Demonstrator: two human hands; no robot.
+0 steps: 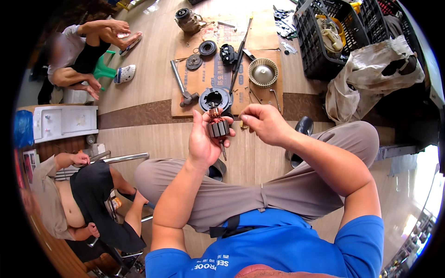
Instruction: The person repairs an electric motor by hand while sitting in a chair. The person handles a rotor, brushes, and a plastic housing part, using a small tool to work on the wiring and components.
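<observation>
My left hand (206, 139) is wrapped round a motor armature (218, 127) with copper windings, a dark segmented core and a shaft pointing down toward me. Just beyond it, a round dark motor housing (221, 95) with an open centre rests on a flattened cardboard sheet (248, 37). My right hand (259, 120) is raised to the right of the armature, thumb and finger pinched together; whatever is between them is too small to make out. On the cardboard also lie a hammer-like steel tool (180, 78), a fan wheel (263, 72), a dark ring (207, 47) and a black part (228, 54).
At upper left a person (74, 62) sits by a green stool (103, 69); another (83, 199) sits at lower left near a white tray (67, 120). Black crates (315, 55) and a stained bag (347, 92) are at upper right. A metal canister-like part (185, 21) stands behind.
</observation>
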